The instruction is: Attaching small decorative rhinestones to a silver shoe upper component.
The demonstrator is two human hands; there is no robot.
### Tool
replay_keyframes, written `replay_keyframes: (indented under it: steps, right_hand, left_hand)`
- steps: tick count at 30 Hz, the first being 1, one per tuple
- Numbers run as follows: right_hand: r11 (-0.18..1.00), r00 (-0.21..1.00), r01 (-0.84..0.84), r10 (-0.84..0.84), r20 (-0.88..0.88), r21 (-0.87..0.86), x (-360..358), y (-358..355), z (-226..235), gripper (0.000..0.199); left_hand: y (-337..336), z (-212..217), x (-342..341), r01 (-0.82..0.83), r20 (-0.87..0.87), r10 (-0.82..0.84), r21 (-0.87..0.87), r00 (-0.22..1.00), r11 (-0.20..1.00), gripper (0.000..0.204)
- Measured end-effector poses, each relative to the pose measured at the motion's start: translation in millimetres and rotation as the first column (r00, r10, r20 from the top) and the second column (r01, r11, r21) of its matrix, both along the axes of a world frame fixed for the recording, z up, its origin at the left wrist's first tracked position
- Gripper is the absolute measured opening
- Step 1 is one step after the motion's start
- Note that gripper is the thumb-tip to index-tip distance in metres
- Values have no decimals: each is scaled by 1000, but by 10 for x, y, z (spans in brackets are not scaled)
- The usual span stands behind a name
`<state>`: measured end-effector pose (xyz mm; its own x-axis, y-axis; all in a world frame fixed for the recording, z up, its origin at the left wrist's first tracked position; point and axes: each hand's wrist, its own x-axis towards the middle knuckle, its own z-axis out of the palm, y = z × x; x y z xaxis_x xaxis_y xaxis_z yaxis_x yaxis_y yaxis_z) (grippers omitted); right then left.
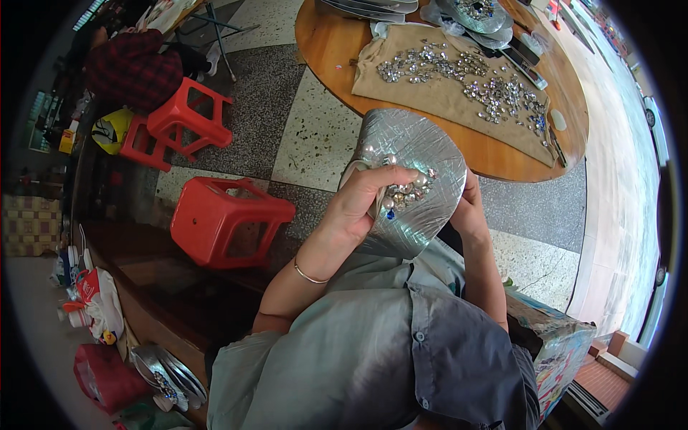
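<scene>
A round silver foil-covered plate point(416, 154) is held tilted in front of my chest. My right hand point(469, 215) grips its right lower rim from behind. My left hand point(365, 201) rests on the plate's face, fingers curled over a small heap of clear rhinestones point(408, 192) and holding a crumpled white cloth or bag point(356, 168) against the plate's left edge. A thin bracelet circles my left wrist.
Beyond the plate stands a round wooden table point(330, 43) with a tan cloth point(444, 97) strewn with rhinestones and more silver plates point(476, 16). Red plastic stools point(229, 222) point(183, 122) stand left. A person in a plaid shirt point(132, 68) sits far left. A patterned box point(559, 351) is at right.
</scene>
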<state>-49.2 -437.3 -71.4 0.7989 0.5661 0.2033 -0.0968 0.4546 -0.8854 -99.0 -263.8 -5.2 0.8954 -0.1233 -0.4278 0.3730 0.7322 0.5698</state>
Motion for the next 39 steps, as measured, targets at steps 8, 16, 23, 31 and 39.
replay_keyframes:
  steps: [8,16,23,31,39]
  right_hand:
    - [986,980,-111,130,-153,124,-36,-44,-64,20]
    - [985,983,-8,40,-179,175,-140,53,-15,17]
    - [991,984,46,-23,-178,123,-170,35,8,21]
    - [996,992,94,-94,-83,-12,-148,55,-108,30]
    - [841,951,247,-115,287,-482,88,92,560,38]
  left_hand:
    - [65,68,0,19,-1,-19,-55,1000,998,27]
    - [26,7,-21,-2,-9,2,-30,1000,1000,27]
    - [-16,1,-38,-62,16,62,17,998,998,26]
    - [-5,44,-24,-34,92,25,97,995,995,30]
    - [82,148,45,-240,195,188,293,963,925,37]
